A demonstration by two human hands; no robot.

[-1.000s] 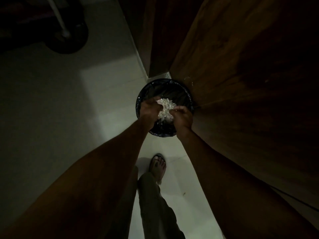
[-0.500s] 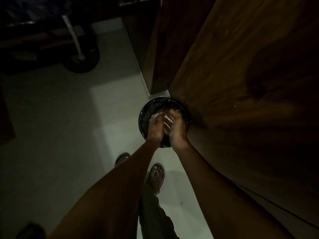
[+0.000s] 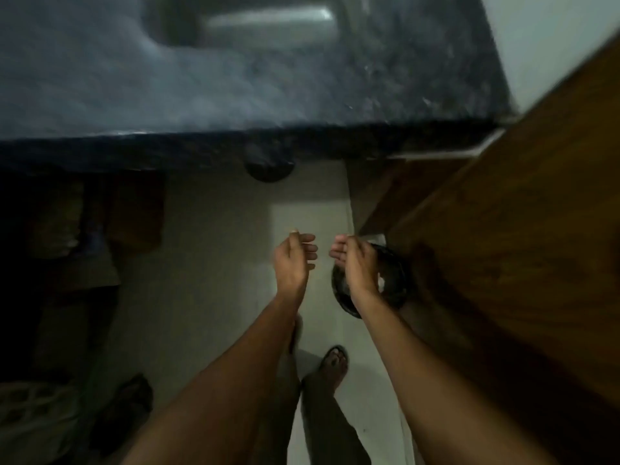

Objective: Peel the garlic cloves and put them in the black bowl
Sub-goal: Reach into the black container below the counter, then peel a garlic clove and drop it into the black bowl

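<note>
Both hands lifted apart — bin beneath right fingers.

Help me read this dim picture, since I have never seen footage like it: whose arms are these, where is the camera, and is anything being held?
The camera sits on a person's head and looks forward and down, so the two bare arms reaching into the picture are that person's own. No machine is involved.

The left hand and the right hand hang apart above the pale floor, fingers loosely curled. I see nothing in either grip.

Partly behind the right hand, on the floor against the brown wooden cabinet, stands a round black bin with a dark liner. Its contents are too dark to make out.

Across the top runs a dark speckled stone counter, blurred here, with what looks like a sink set into it. Below, a foot in a sandal stands on the floor.
</note>
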